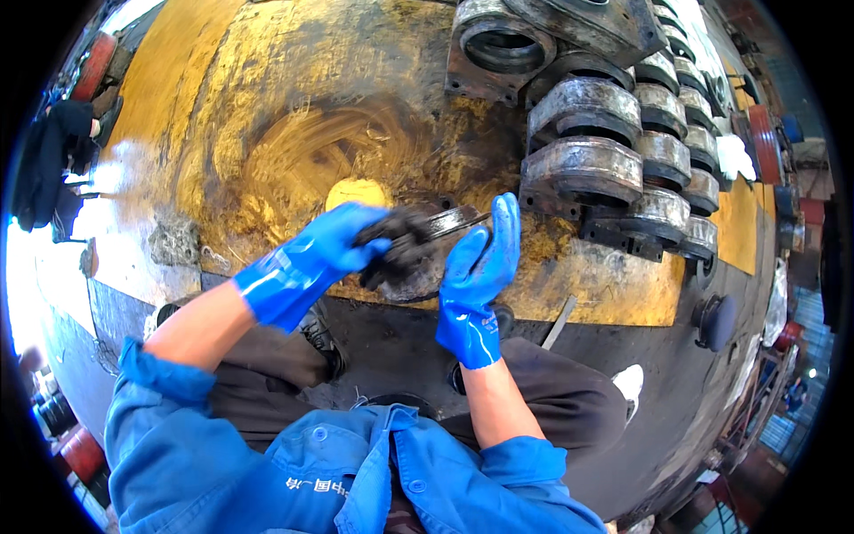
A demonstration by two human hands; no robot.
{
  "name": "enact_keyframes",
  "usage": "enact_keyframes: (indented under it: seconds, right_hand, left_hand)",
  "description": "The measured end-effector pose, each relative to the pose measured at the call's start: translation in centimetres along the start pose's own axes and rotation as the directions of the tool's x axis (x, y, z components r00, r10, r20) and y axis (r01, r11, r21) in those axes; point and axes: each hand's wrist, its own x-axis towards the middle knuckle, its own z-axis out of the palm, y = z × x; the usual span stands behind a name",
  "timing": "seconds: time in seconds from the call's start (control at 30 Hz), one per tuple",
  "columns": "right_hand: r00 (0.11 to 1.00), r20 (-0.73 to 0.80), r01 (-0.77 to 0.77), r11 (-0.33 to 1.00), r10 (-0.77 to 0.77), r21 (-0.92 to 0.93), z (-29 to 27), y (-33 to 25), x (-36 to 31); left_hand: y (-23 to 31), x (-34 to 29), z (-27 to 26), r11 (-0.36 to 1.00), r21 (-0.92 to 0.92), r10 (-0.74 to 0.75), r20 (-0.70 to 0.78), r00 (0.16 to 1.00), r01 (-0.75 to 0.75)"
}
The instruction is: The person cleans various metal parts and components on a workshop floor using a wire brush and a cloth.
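My left hand (342,240), in a long blue rubber glove, is closed around a dark, grimy wad of rag (396,242). Partly under that wad lies a round, blackened metal part (418,280) with a shiny edge, resting at the near side of the stained yellow sheet (294,80). Close to the right side of this part is my right hand (483,267), gloved the same way. Its fingers stretch forward and nothing shows in them; whether it touches the metal is hard to tell.
Several greasy bearing housings (583,169) stand in rows at the right. A grey rag wad (175,240) lies on the left. Near the sheet's front edge rests a thin metal strip (560,322). A person in dark clothing (55,165) is at the far left.
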Motion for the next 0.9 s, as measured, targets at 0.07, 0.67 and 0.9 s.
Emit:
enact_keyframes:
  seconds: [0.07,0.67,0.9]
  right_hand:
    - [1.0,0.017,0.0,1.0,-0.001,0.019,-0.1,-0.1,0.0]
    - [0.999,0.025,-0.018,0.999,0.019,-0.034,0.2,0.5,0.2]
    - [0.991,0.114,-0.063,0.997,0.068,-0.05,0.3,-0.5,-0.4]
  left_hand:
    - [0.6,-4.1,0.0,0.995,0.031,-0.094,0.056,0.994,0.092]
    - [1.5,10.7,0.4,0.979,0.193,0.035,0.151,0.988,-0.064]
    - [0.8,14.4,0.9,0.992,0.094,-0.103,0.206,0.973,0.085]
